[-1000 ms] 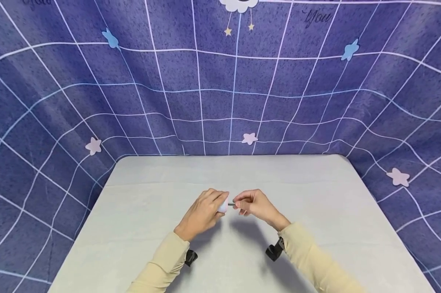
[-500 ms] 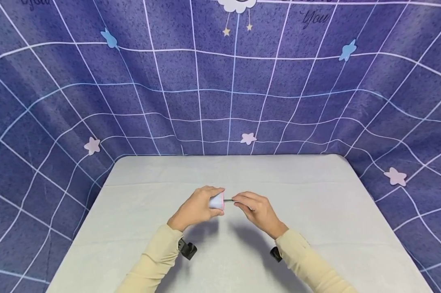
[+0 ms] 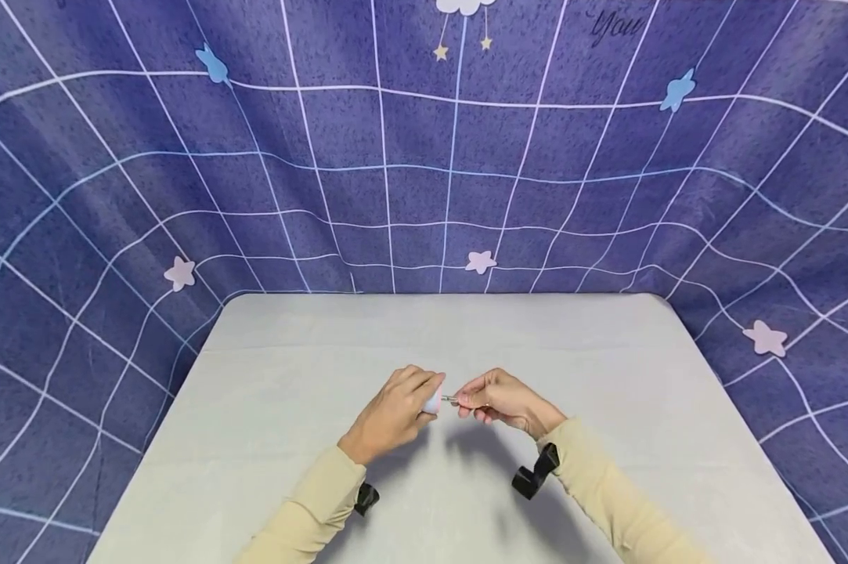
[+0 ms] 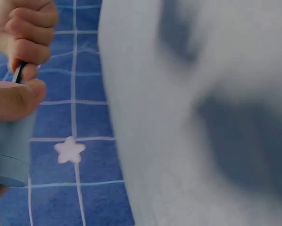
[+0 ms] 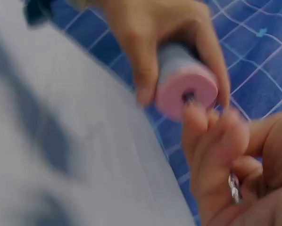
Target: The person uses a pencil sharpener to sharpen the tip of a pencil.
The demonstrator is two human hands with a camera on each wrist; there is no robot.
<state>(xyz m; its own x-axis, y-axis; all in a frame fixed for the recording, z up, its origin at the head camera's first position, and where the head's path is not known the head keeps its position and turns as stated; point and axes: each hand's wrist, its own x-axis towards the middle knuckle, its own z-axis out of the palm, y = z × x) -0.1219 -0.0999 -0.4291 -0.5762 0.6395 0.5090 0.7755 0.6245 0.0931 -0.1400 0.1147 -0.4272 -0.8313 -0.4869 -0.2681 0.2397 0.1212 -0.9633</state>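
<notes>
My left hand (image 3: 395,403) grips a light blue cylindrical body (image 4: 10,146) with a pink end face (image 5: 178,94), held above the table. In the head view the fingers cover most of the body. A thin metal shaft (image 3: 449,399) sticks out from the middle of the pink end, pointing right. The fingertips of my right hand (image 3: 504,398) pinch that shaft close to the pink end. The left wrist view shows the shaft dark and narrow between both hands. What kind of tool it is, I cannot tell.
Below both hands lies a white-covered table (image 3: 290,337). A purple-blue curtain (image 3: 424,188) with grid lines and stars hangs behind and beside it. Black wrist cameras (image 3: 534,472) sit under the cuffs. A shiny silver piece (image 5: 234,188) shows among the right fingers.
Half a second ago the left hand exposed more of the blue body; it has since rolled over it and shifted slightly right. My right hand has turned, showing more of its inner side.
</notes>
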